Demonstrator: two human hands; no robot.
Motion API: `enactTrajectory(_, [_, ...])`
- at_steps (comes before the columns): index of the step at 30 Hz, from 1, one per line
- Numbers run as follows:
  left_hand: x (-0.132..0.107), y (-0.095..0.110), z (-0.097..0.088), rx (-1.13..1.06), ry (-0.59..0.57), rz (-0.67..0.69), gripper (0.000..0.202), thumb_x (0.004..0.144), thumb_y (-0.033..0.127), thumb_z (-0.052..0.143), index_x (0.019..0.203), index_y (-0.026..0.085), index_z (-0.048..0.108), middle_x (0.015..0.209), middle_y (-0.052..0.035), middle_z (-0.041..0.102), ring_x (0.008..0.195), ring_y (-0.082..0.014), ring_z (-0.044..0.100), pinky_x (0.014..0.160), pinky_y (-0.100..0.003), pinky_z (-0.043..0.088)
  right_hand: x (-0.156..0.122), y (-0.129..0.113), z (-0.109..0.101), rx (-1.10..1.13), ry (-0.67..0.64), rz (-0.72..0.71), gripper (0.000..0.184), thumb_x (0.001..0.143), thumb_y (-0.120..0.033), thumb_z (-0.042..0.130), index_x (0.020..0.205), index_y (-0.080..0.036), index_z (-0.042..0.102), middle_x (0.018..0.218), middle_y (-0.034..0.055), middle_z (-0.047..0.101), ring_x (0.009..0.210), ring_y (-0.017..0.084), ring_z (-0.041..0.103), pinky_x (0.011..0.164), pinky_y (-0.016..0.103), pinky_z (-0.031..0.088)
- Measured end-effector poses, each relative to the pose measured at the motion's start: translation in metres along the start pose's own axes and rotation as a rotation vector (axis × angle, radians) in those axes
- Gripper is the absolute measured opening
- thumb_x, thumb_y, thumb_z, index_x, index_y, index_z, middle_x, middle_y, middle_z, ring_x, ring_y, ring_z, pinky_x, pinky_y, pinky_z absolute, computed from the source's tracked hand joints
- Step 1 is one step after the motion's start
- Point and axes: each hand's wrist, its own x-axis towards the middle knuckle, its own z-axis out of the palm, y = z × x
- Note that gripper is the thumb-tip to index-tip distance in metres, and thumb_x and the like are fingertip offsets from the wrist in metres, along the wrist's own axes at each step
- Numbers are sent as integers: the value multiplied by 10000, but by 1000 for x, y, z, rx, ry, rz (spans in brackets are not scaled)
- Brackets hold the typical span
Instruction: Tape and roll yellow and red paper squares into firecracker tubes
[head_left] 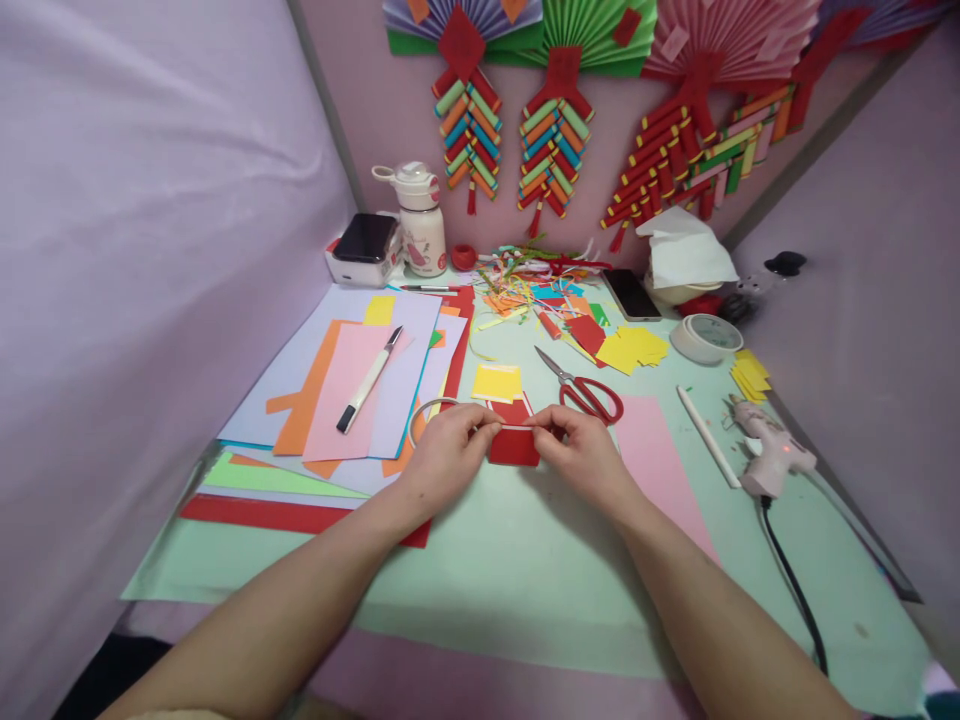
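A small red paper piece [514,447] is stretched between my two hands, with a thin pale strip along its upper edge. My left hand [450,448] pinches its left upper corner between thumb and fingers. On the opposite corner, my right hand [583,450] has its thumb and fingers pressed together. Just beyond lies another red piece [510,408] with white edges, partly under a yellow paper rectangle [496,382]. Scissors with red handles [589,395] rest past my right hand. Behind my left hand shows part of a pale ring [429,408], perhaps a tape roll.
Stacked coloured paper [300,400] with a craft knife [370,380] on top fills the left side. At right are a pink sheet [660,460], white pen [707,437], corded glue gun [772,460] and tape roll [706,338]. Paper scraps [525,290], a phone [632,295] and a bottle [422,225] stand behind.
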Motion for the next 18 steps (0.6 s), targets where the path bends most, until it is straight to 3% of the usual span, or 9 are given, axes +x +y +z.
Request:
enactTrajectory(6, [0, -4, 0, 8, 54, 2, 172, 843, 237, 503, 766, 187, 648, 768, -3, 677, 755, -151, 599, 677, -247, 419, 4, 4, -3, 30, -16, 34, 304, 718, -156, 449, 881, -188, 704, 829, 21, 692, 718, 151, 592, 630, 259, 431])
enactTrajectory(11, [-1, -3, 1, -27, 111, -36, 172, 842, 263, 505, 801, 195, 658, 831, -12, 695, 786, -155, 615, 713, -254, 445, 5, 2, -4, 128, 25, 1, 291, 721, -168, 503, 969, -184, 654, 896, 32, 678, 791, 157, 592, 679, 266, 442])
enactTrajectory(15, [-3, 2, 2, -77, 97, 41, 133, 831, 253, 526, 833, 190, 643, 839, -14, 684, 797, -149, 609, 730, -255, 462, 1, -4, -2, 58, 40, -27, 103, 757, -243, 559, 798, -184, 632, 726, -7, 619, 642, 119, 502, 578, 241, 384])
enactTrajectory(18, [-5, 4, 4, -163, 66, 46, 183, 789, 304, 605, 929, 186, 619, 927, -27, 671, 848, -155, 607, 724, -253, 478, -3, -7, 0, 53, 16, -71, 116, 788, -267, 553, 735, -183, 613, 671, -18, 582, 621, 113, 473, 567, 239, 366])
